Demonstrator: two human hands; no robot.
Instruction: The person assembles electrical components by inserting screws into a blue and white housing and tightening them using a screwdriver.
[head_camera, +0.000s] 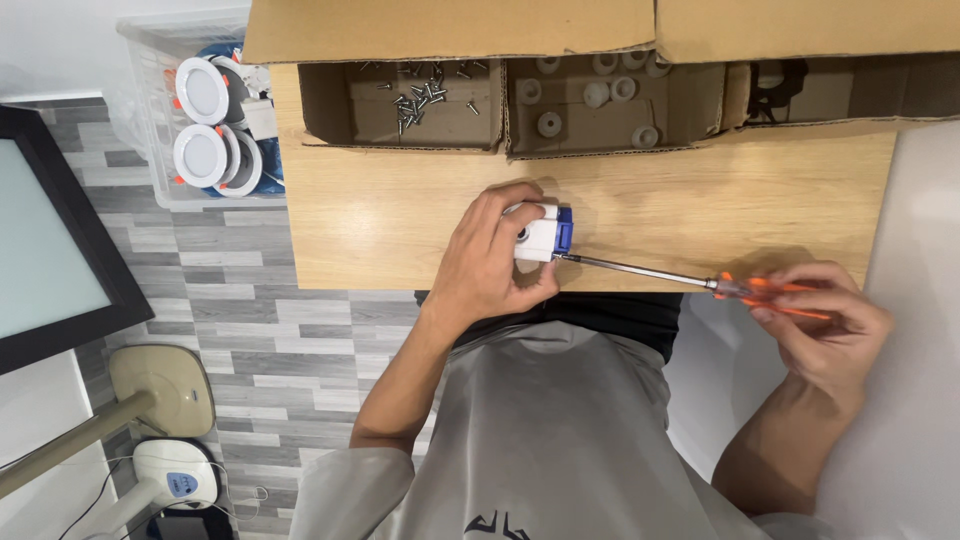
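My left hand (492, 262) grips a small white box-shaped part with a blue end (543, 235), pressed down near the front edge of the wooden table (380, 215). My right hand (822, 322) holds the orange handle of a long screwdriver (640, 271). The screwdriver's metal shaft runs leftward and its tip touches the lower side of the white and blue part.
A cardboard tray (500, 140) at the table's back holds loose screws (420, 98), white round pieces (590, 95) and black parts (775, 95) in separate compartments. A clear bin of round white lamps (205, 130) stands at the left. A dark-framed panel (60, 240) and a lamp base (165, 385) are on the floor side.
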